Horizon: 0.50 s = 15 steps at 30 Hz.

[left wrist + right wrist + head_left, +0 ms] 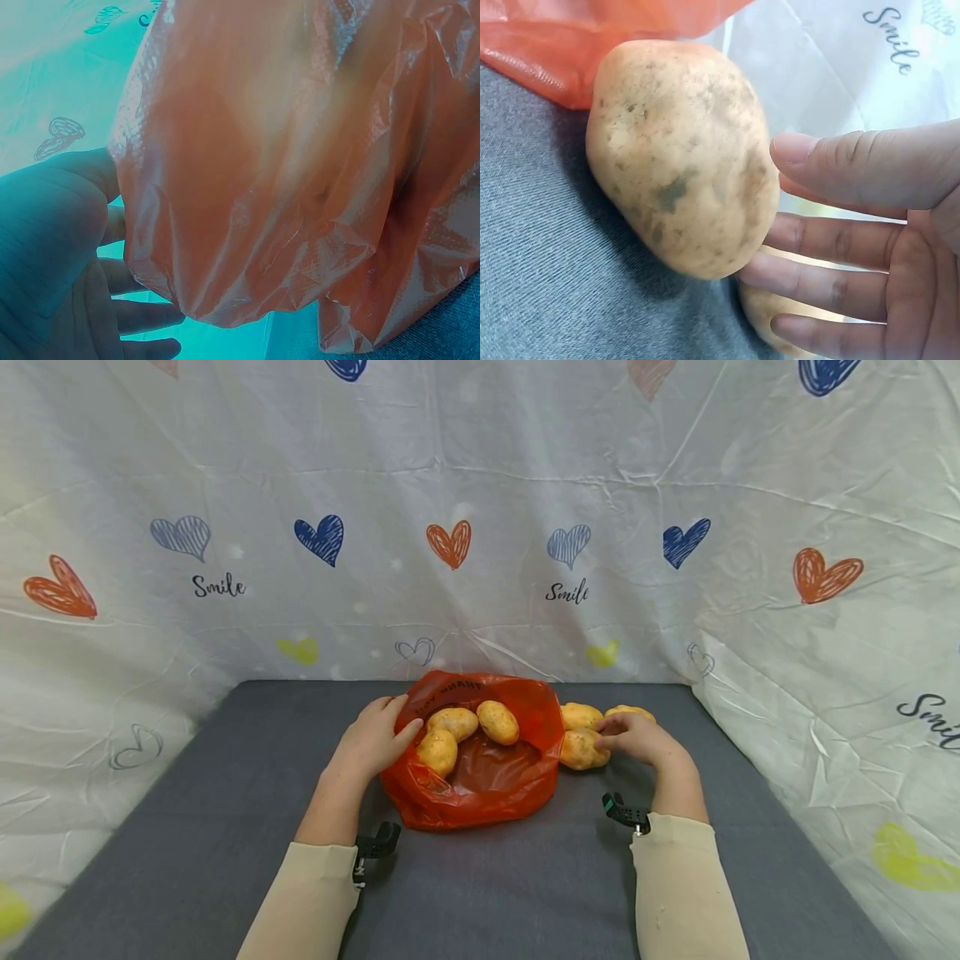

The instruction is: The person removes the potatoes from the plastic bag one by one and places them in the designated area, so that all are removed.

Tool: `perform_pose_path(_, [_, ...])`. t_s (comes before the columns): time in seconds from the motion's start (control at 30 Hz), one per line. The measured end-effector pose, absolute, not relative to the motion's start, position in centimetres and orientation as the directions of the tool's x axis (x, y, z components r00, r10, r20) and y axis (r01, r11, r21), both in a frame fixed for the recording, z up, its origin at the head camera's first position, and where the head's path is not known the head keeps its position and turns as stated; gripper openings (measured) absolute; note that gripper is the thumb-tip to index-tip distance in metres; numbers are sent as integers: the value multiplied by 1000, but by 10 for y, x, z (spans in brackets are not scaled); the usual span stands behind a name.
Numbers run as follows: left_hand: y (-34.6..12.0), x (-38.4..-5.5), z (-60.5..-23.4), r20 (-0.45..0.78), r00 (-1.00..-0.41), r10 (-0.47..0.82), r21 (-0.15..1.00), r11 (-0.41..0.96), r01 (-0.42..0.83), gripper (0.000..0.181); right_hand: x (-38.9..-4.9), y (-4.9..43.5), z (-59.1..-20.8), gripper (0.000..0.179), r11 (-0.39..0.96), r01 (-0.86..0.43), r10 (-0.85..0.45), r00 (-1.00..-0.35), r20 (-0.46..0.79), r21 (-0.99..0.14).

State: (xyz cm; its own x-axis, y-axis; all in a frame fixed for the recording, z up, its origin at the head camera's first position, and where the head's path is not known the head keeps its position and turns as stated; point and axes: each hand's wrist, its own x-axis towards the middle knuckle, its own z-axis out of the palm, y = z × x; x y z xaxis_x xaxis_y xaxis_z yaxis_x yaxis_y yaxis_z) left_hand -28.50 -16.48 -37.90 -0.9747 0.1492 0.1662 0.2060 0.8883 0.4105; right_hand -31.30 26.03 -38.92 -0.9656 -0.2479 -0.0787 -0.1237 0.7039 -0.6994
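A red plastic bag (480,810) lies with its mouth spread toward me, and three potatoes (453,723) show inside it. At its left rim is my left hand (372,739). In the left wrist view the fingers (146,315) are extended beside the bag's side, and the thumb tip is hidden by the plastic. My right hand (637,735) reaches to a potato (682,157) just right of the bag. Its thumb and straight fingers come right up to the potato's side, not curled round it.
Another potato (579,716) lies behind that one, against the bag's right side. A further potato (628,709) is partly covered by my right hand. Everything lies on a dark grey cloth (480,893); a white sheet (495,443) with printed hearts hangs behind and at the sides.
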Motion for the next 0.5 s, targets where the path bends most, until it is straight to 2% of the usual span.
perform_pose_path(0.37, [-178, -280, -372, 197, -975, 102, 400, 900, 175, 63, -311, 234, -356, 53, 724, -203, -254, -967, 20, -659])
perform_pose_path(0.43, [-179, -273, -362, 274, -957, 99, 418, 884, 212, 62, -309, 226, -350, 53, 709, -217, -255, -966, 43, -671])
perform_pose_path(0.5, [-177, -258, -346, 407, -909, 88, 460, 841, 286, 57, -306, 215, -344, 54, 695, -242, -271, -960, 66, -677])
